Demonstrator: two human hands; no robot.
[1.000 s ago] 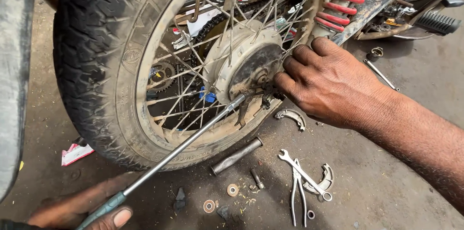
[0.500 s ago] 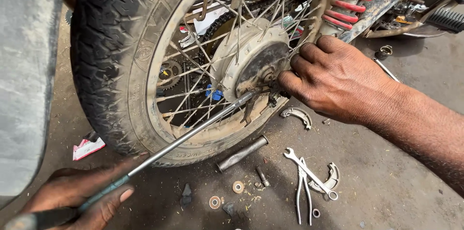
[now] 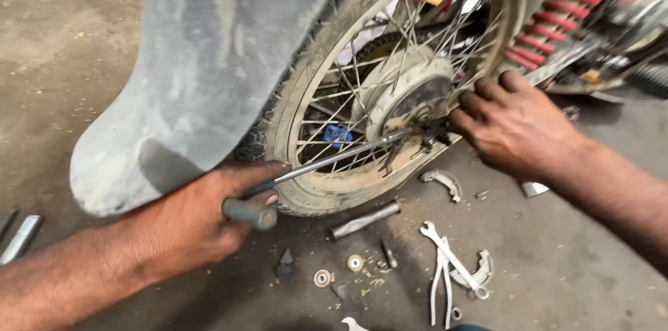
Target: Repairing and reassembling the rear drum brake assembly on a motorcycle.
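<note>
Nearest you, your left hand [image 3: 188,226] is clenched around the dark green handle of a long screwdriver [image 3: 327,164], thumb over the grip and knuckles low, just above the concrete floor [image 3: 557,282]. From that grip the steel shaft runs up and to the right, its long axis rising at a shallow angle through the spokes toward the wheel hub [image 3: 410,98]. The tip sits at the lower right of the hub, where the axle hardware is, so the working end lies well apart from your left hand and right beside your other one.

Your right hand [image 3: 515,125] reaches in from the right, forearm slanting down from the frame's edge, palm turned away from you, fingers curled against the hub where the tip ends. Whether they pinch a small part there or only press on it, you cannot tell; they hide it.

On the floor between your hands lie a short metal tube [image 3: 365,219], two washers [image 3: 339,270] and a pair of spanners [image 3: 449,268]. Beyond the wheel [image 3: 306,136] a red coil spring [image 3: 557,32] slants upward, and a grey mudguard [image 3: 209,73] covers the tyre on the left.
</note>
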